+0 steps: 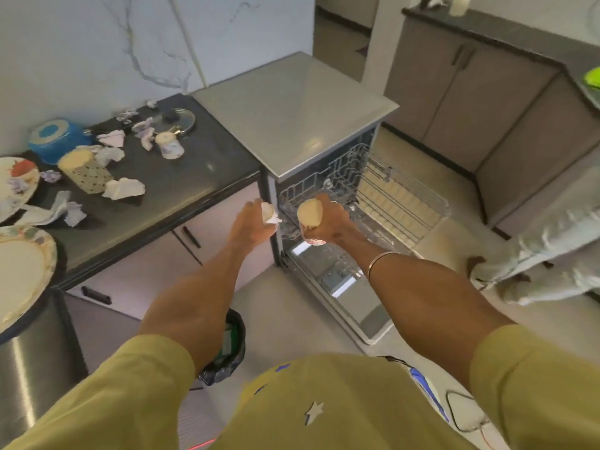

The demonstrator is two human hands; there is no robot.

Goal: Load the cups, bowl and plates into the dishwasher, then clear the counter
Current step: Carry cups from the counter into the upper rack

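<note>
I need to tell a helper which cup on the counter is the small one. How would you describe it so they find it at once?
Start at the dark counter left of the open dishwasher. Near its back edge, just in front of the round glass lid, stands the small cup. It is pale with faint bluish marks, and it is smaller than the patterned cup nearer the plates.

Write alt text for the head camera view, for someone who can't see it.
A person's right hand holds a cup over the open dishwasher's upper rack, while the left hand holds crumpled paper. Plates, cups and paper scraps sit on the dark counter to the left.
</note>
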